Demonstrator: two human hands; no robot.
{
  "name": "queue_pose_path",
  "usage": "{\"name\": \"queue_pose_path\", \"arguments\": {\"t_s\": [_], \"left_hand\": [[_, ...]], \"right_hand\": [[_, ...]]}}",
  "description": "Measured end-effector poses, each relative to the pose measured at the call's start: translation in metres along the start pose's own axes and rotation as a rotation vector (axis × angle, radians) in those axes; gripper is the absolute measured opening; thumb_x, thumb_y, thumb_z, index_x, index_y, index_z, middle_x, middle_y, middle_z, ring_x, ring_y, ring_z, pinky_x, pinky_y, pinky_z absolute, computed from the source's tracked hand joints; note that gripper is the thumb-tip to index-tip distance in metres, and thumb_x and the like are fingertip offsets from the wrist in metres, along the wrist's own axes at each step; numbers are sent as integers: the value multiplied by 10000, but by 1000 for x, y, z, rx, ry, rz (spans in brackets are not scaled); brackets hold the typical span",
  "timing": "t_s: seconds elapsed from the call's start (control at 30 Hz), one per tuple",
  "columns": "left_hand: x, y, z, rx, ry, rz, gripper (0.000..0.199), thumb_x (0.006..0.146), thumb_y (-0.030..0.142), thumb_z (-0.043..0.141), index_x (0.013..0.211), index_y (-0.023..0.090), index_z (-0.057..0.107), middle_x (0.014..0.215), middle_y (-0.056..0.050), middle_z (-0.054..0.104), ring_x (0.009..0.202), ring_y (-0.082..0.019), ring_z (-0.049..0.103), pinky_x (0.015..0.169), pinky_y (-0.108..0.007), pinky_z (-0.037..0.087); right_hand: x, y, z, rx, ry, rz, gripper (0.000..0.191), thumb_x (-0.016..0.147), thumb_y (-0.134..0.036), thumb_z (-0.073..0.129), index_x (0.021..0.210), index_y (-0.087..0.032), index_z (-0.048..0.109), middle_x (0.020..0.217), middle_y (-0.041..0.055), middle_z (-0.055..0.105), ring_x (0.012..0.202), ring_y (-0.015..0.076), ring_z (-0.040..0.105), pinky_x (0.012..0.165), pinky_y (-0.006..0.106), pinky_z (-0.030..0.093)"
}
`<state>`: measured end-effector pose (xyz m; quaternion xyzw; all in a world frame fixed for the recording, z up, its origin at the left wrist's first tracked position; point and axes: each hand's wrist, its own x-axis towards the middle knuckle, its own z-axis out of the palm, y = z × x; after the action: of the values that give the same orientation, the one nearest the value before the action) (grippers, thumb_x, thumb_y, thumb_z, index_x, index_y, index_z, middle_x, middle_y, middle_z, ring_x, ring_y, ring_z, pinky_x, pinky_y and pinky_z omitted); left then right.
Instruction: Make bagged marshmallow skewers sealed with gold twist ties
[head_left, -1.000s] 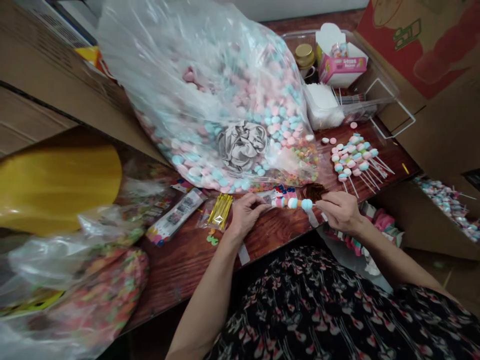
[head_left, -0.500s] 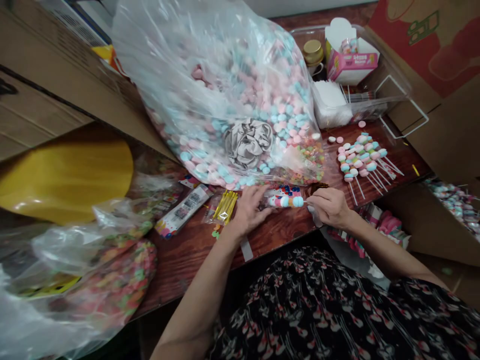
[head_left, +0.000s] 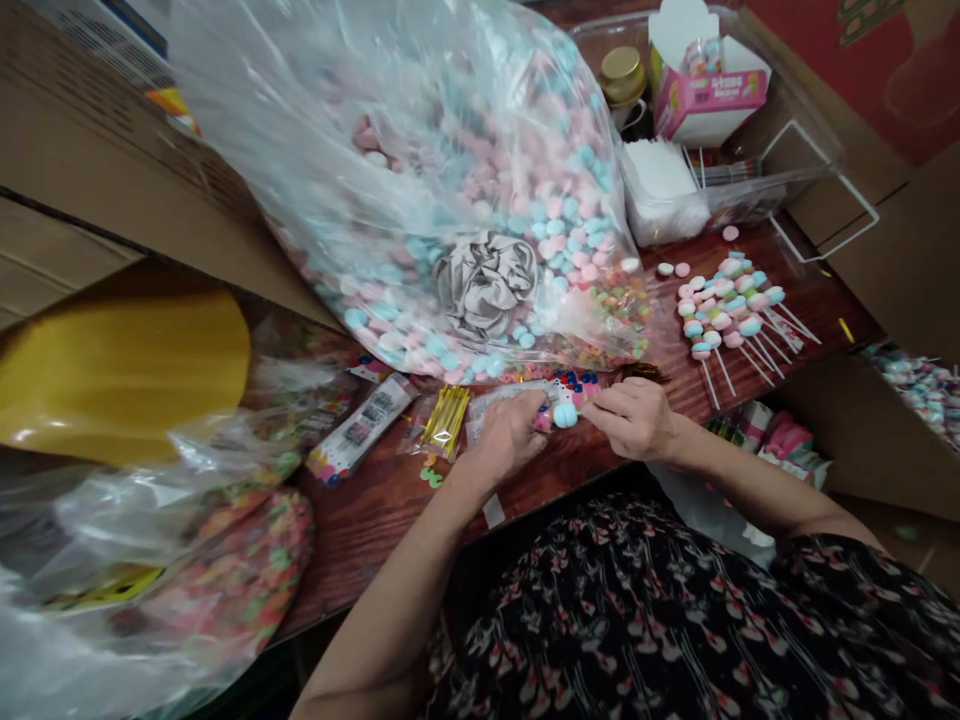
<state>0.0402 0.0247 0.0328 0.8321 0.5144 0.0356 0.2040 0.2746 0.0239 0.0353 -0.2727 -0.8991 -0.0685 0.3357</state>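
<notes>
A marshmallow skewer point(head_left: 565, 415) lies between my two hands near the table's front edge, a pale blue piece showing. My left hand point(head_left: 510, 430) is closed round its left part, which the fingers mostly hide. At the other end my right hand point(head_left: 634, 420) pinches, with the stick's end hidden in the fingers. Just behind is a clear bag with colourful print point(head_left: 577, 383). Left of my left hand are a packet of yellow twist ties point(head_left: 446, 415) and a few loose gummies point(head_left: 430, 475). Several other marshmallow skewers point(head_left: 724, 305) lie to the right.
A huge clear bag of marshmallows point(head_left: 555, 190) fills the back, a grey crumpled scrunchie point(head_left: 487, 285) on it. A plastic bin point(head_left: 806, 150) stands back right. Bagged gummies point(head_left: 255, 560) and a yellow rounded object point(head_left: 127, 370) are at left. A printed packet point(head_left: 362, 428) lies nearby.
My left hand has gone from fingers spread beside the skewer to closed round it. My right hand has shifted slightly left, bringing the hands closer together. The camera view has shifted slightly.
</notes>
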Motion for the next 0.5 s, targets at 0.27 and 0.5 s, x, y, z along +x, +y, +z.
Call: {"name": "queue_pose_path", "arguments": {"t_s": [0.27,0.5], "left_hand": [[10,17,9,-151,55,21,124,750,138,548,852,183,603,809,-61,686,719,-189,608,630,-282,379],[-1,25,-6,-484,216,-72,283,740,422,716,793,168,602,705,-6,607,638,-144,530,621,-265,395]], "right_hand": [[28,-18,20,121,-319,69,204,885,-138,443,843,-163,640,808,63,617,689,155,495,608,298,322],[33,9,0,436,-196,213,221,930,-135,431,836,-164,629,747,27,567,680,124,503,623,239,375]]}}
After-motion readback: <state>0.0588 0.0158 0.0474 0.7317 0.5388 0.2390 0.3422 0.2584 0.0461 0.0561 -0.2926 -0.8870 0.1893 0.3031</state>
